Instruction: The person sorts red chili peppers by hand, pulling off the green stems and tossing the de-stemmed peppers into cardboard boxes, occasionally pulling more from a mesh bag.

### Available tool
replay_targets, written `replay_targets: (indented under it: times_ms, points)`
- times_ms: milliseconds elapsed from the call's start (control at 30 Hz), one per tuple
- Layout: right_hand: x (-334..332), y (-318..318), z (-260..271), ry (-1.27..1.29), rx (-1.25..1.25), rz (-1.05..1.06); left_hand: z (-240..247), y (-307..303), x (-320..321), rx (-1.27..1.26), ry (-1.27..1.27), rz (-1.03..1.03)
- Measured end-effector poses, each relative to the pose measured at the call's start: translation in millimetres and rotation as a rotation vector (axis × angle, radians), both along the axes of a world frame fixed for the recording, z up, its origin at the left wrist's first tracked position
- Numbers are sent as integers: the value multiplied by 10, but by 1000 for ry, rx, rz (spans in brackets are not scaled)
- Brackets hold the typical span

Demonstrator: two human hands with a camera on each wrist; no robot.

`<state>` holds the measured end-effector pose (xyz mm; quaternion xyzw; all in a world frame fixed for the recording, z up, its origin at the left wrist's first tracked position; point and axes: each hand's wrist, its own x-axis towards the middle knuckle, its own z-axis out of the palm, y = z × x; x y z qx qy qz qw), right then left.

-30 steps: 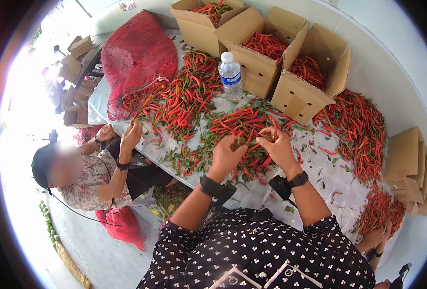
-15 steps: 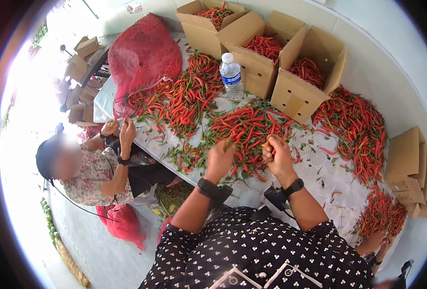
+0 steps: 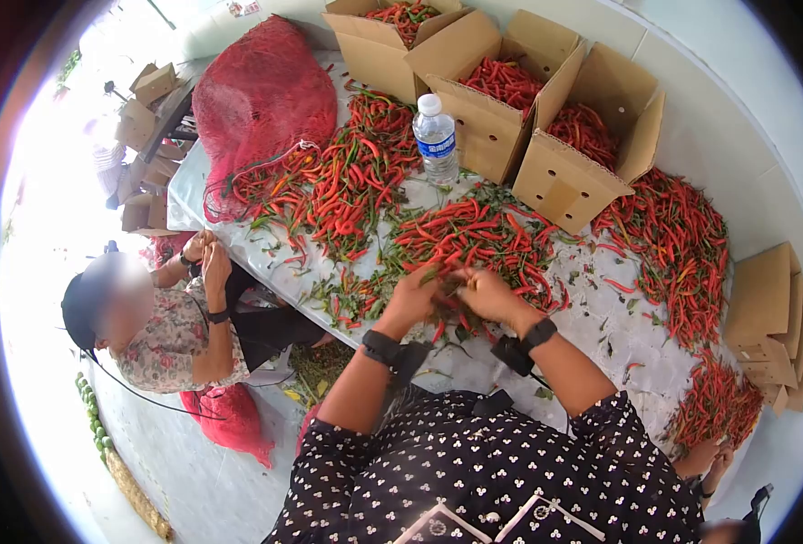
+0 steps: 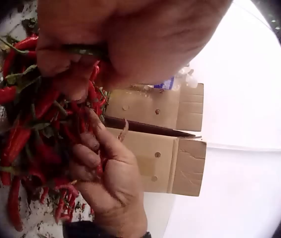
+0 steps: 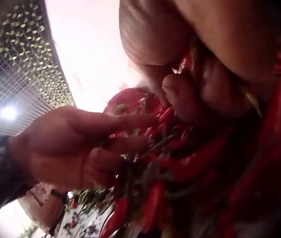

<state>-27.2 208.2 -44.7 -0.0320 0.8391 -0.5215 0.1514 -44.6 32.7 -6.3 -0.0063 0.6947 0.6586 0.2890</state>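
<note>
My left hand (image 3: pixel 409 301) and right hand (image 3: pixel 492 297) are close together over the near edge of a pile of red chili peppers (image 3: pixel 465 238) with green stems and leaves. In the left wrist view, a green chili pepper (image 4: pixel 87 49) lies gripped in the curled fingers of my left hand. Its fingertips reach down among the red chilies. My right hand's curled fingers hold a red chili pepper (image 5: pixel 184 63), seen in the right wrist view; part of it is hidden by the hand. Right-hand fingertips also meet the pile beside the left hand.
Cardboard boxes (image 3: pixel 555 190) of red chilies line the back, beside a water bottle (image 3: pixel 436 150). A red mesh sack (image 3: pixel 261 91) and another chili heap (image 3: pixel 351 195) lie at left, more chilies (image 3: pixel 673 254) at right. Another person (image 3: pixel 170 326) sits at the left edge.
The hands moved apart over the pile, then came back together. My right hand has shifted left and down to the chilies near my left hand. The green chili stays in the left hand.
</note>
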Motion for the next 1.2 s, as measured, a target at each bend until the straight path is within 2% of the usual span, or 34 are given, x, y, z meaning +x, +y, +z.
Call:
replay_targets:
  times_ms: [33,67,100,167,200,233,300,333,400,467,500,567,633,700,733,767,833,867,1033,1100,1133,1167,1200]
  points:
    - [89,-24,231,-115,126,95,6,-86,-6,-38,-51,-30]
    - [178,-55,211,7,-29,130,5,-167,14,-21,-50,-22]
    - [212,3,215,3,-30,125,-8,-258,26,-21,-54,-28]
    - [260,49,632,-401,-14,137,-57,-431,40,-65,-16,8]
    - [254,114,275,-152,-36,83,-98,-482,31,-90,5,24]
    - [220,146,278,-156,-38,85,-88,-482,22,-92,1,25]
    - [47,211,294,-2,97,-156,-45,-430,-34,-286,192,-15]
    - [-30,188,313,119,2,-205,-19,-368,-58,-285,191,-11]
    - [-204,109,352,154,79,-174,24,-218,-106,-307,418,-27]
    - [-359,11,367,218,253,-113,-32,-151,-142,-307,391,-47]
    - [-418,-52,368,219,255,-109,-80,-138,-156,-311,366,-72]
    - [-479,-147,319,171,557,-18,-212,-141,-148,-267,385,-59]
    - [-488,-163,305,164,510,-49,-256,-169,-120,-226,406,-49]
    - [-469,-105,389,40,85,-144,-213,-215,-80,-213,262,-19]
    - [-481,-35,32,263,-112,-212,-121,-213,-61,-214,263,-18]
    - [-439,-21,171,263,-112,-212,16,-188,-36,-147,165,12]
    - [-298,39,520,-340,-739,-268,133,-125,2,-76,68,35]
    - [-234,-5,650,-387,-821,-320,151,-90,10,-59,134,-1]
    - [-73,-22,641,-446,-967,-319,265,23,106,-103,230,-5]
    - [-17,-39,639,-458,-988,-292,253,20,143,-26,255,20]
    - [26,-86,714,-340,-826,-312,240,8,152,-28,257,24]
    - [69,-138,771,-222,-663,-330,225,-8,159,-197,386,34]
    - [114,-199,798,-223,-664,-327,214,-25,169,-367,513,41]
